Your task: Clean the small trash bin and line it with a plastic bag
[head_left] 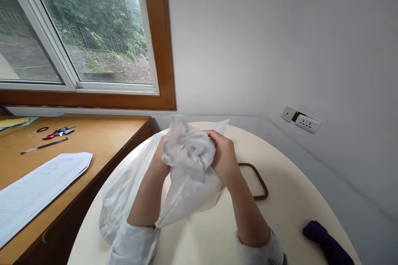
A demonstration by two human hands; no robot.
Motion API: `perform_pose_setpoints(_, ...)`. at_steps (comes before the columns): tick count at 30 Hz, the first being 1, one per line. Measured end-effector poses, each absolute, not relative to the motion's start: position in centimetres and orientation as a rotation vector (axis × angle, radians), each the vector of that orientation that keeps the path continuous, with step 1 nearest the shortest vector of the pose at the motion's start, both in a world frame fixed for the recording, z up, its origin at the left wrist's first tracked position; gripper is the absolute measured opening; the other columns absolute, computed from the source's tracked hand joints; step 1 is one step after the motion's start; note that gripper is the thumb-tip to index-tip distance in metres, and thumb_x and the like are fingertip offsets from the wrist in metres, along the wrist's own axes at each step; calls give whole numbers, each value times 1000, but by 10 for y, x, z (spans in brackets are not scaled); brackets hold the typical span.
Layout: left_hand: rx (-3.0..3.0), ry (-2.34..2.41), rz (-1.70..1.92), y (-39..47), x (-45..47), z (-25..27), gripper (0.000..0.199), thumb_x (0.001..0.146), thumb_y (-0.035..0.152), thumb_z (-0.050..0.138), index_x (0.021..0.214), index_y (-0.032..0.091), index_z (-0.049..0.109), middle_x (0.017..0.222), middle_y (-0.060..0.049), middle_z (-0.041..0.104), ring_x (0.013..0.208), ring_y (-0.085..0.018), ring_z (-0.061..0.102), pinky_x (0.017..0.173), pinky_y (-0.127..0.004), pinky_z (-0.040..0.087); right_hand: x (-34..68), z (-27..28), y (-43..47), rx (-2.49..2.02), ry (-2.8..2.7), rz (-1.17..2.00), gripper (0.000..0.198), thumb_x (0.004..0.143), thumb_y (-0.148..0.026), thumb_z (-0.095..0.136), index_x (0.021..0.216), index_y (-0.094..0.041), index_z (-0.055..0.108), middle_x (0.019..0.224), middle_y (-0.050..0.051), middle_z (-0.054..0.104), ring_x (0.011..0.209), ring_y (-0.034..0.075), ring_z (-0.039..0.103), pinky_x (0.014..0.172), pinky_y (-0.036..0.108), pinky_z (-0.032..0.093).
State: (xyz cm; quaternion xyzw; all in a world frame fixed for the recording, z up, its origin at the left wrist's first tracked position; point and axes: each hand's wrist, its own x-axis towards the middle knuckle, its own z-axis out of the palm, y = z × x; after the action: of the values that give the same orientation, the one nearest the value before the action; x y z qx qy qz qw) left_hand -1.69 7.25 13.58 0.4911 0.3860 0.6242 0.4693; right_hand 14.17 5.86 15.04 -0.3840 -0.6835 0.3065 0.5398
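A crumpled white plastic bag (189, 153) is bunched up between my hands above the round table, its top slightly blurred. My left hand (161, 149) grips it from the left side, with most of its fingers hidden behind the plastic. On the other side, my right hand (222, 153) has its fingers curled round the bag. A loose part of the bag (183, 203) hangs toward me, and a pale edge of something shows beneath it. Thin translucent plastic (116, 203) spreads under and beside my left forearm; whether it belongs to the same bag I cannot tell.
On the round cream table (289, 186) lie a brown rounded frame (263, 184), partly behind my right forearm, and a dark purple cloth item (326, 240). The wooden desk (105, 136) at left bears papers (46, 190), a pen (43, 146) and keys (60, 132).
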Motion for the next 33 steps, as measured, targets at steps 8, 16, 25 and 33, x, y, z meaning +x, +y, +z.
perform_pose_setpoints(8,1427,801,1404,65,-10,152,7,63,13,51,68,17,56,65,3,44,61,-10,42,59,-22,34,137,146,62,-973,-1729,731,18,73,-22,53,91,-22,53,72,-2,59,61,12,55,62,26,45)
perform_pose_setpoints(16,1643,878,1423,63,-8,153,10,73,14,54,83,17,55,75,1,48,67,-10,45,62,-22,36,138,144,65,-942,-1742,738,25,71,-18,54,96,-24,53,68,-4,56,56,10,52,59,24,45)
perform_pose_setpoints(25,1678,740,1468,68,-6,144,24,70,12,63,92,18,54,84,-1,52,82,-13,52,78,-27,43,139,146,65,-975,-1671,623,21,73,-17,53,92,-19,60,89,4,61,60,10,54,62,24,47)
perform_pose_setpoints(33,1763,959,1425,68,-5,143,23,71,18,64,92,17,55,93,-4,57,91,-18,57,86,-33,44,140,149,62,-1015,-1670,607,13,80,-29,50,80,-18,57,60,-3,55,56,11,51,57,22,40)
